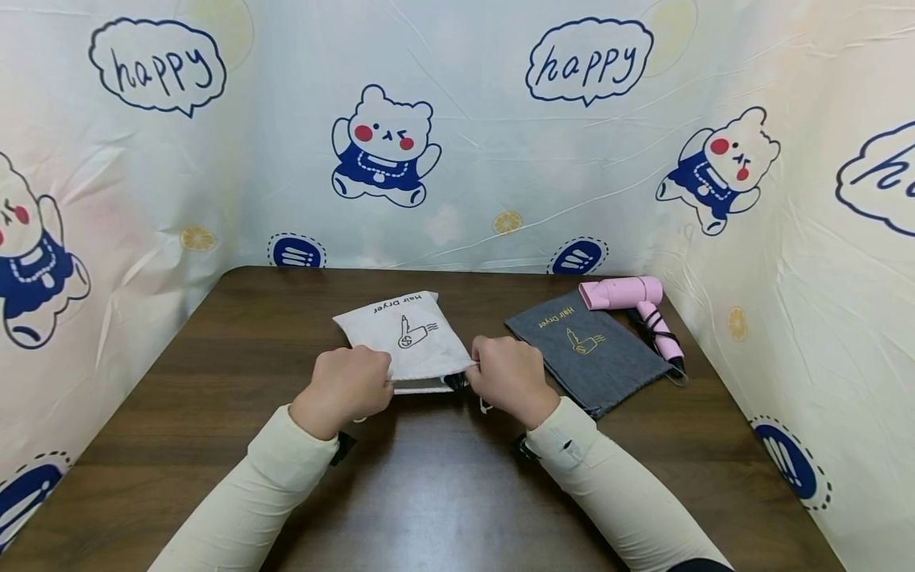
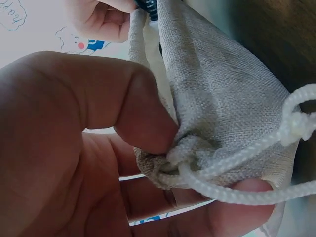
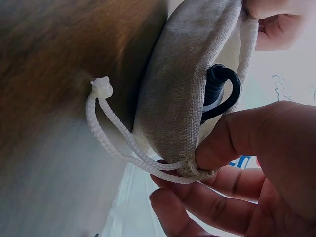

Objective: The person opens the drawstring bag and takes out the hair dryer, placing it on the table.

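A light drawstring bag (image 1: pixel 411 338), printed "Hair Dryer" with a line drawing, lies on the table with its mouth toward me. My left hand (image 1: pixel 350 389) pinches the left corner of the mouth between thumb and fingers, beside a knotted white cord (image 2: pixel 237 192). At the opposite corner, my right hand (image 1: pixel 511 377) pinches the rim in the same way, and another knotted cord (image 3: pixel 128 148) hangs there. Inside the parted mouth, near the right hand, shows a black ribbed cord end (image 3: pixel 215 91) with a loop of black cable. The rest of the contents is hidden by the cloth.
Right of the bag lies a dark grey bag (image 1: pixel 593 353) with gold "Hair Dryer" print. A pink hair dryer (image 1: pixel 622 294), its black cord wrapped about the handle, lies partly over its far right side. Printed cloth (image 1: pixel 479 159) hangs around the brown table (image 1: pixel 243 342).
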Available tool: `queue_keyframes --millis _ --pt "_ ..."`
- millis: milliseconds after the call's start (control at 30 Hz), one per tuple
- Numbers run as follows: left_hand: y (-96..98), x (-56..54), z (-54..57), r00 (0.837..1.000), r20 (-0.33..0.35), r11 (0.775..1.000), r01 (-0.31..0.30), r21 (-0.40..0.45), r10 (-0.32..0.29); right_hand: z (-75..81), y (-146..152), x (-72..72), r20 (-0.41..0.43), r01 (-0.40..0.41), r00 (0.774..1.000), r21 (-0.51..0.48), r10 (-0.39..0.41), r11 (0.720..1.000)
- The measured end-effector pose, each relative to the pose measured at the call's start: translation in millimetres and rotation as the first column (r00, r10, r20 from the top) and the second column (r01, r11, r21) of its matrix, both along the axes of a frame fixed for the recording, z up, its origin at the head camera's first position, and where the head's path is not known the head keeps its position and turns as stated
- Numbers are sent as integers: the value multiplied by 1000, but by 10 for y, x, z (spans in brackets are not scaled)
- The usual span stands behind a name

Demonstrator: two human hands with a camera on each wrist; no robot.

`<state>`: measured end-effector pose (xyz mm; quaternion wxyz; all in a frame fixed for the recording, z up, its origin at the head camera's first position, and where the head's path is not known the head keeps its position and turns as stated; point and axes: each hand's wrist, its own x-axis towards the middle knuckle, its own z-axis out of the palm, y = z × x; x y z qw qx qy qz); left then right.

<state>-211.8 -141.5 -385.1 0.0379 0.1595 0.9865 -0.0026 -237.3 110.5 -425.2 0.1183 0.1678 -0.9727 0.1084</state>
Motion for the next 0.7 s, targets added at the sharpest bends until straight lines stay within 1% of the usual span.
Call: queue_keyframes --millis 167,400,700 --pt "6 -2 -12 1000 -10 1000 -8 1 8 -4 5 -1 6 1 1000 3 -1 1000" --pt "35 -2 -54 1000 16 1000 -15 -9 15 -3 2 15 23 -16 1000 18 15 1000" --pt "55 6 -55 999 29 1000 -16 -18 17 18 11 22 59 3 998 29 -5 1000"
